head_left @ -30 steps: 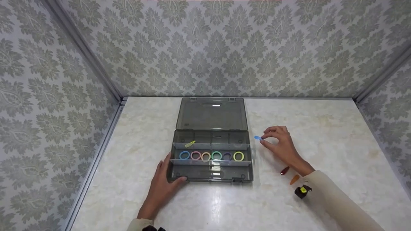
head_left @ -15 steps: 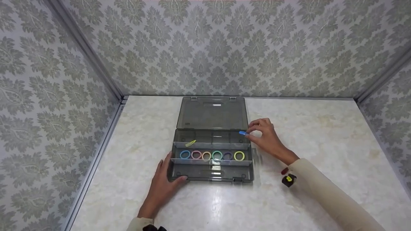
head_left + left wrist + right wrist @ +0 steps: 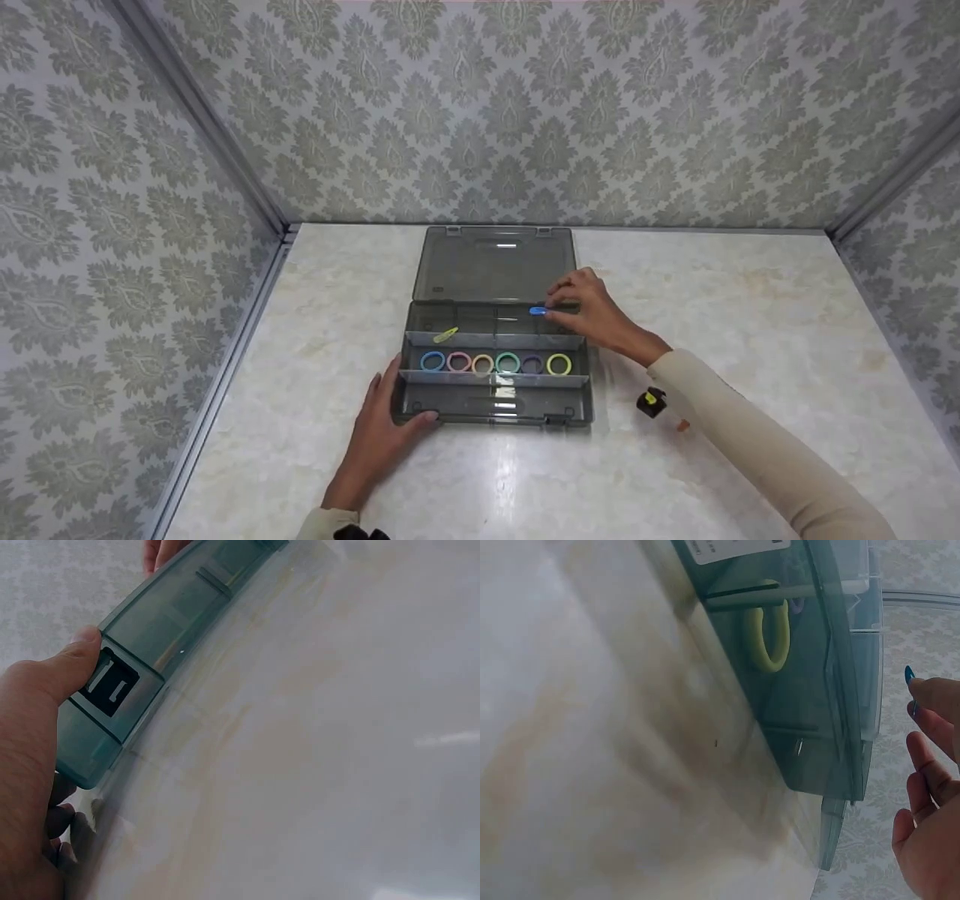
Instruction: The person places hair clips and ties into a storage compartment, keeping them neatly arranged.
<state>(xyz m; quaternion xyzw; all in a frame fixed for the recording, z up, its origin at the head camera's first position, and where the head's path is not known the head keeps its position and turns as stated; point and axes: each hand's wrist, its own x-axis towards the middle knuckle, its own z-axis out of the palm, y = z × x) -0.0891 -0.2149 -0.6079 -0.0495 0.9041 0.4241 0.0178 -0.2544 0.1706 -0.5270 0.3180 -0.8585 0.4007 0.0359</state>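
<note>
A dark translucent storage box point(image 3: 495, 401) lies with its lid folded back. My right hand point(image 3: 592, 311) pinches a blue snap hair clip point(image 3: 538, 310) between thumb and fingertips, over the back compartment's right part. The clip also appears edge-on in the right wrist view. A yellow hair clip point(image 3: 445, 335) lies at the back compartment's left. Several coloured hair ties, such as a yellow hair tie point(image 3: 559, 365), line the middle compartment. My left hand point(image 3: 382, 431) grips the box's front left corner, thumb at the front edge and fingers along the left side.
An orange hair clip point(image 3: 683, 425) on the table point(image 3: 525, 480) is partly covered by the right sleeve. The open lid point(image 3: 495, 262) reaches back near the patterned wall point(image 3: 510, 135). A black wrist camera point(image 3: 651, 403) hangs at the right sleeve.
My right hand has carried the blue hair clip leftward from beside the box to over its back compartment. The right sleeve now hides the dark red clip. My left hand has stayed put.
</note>
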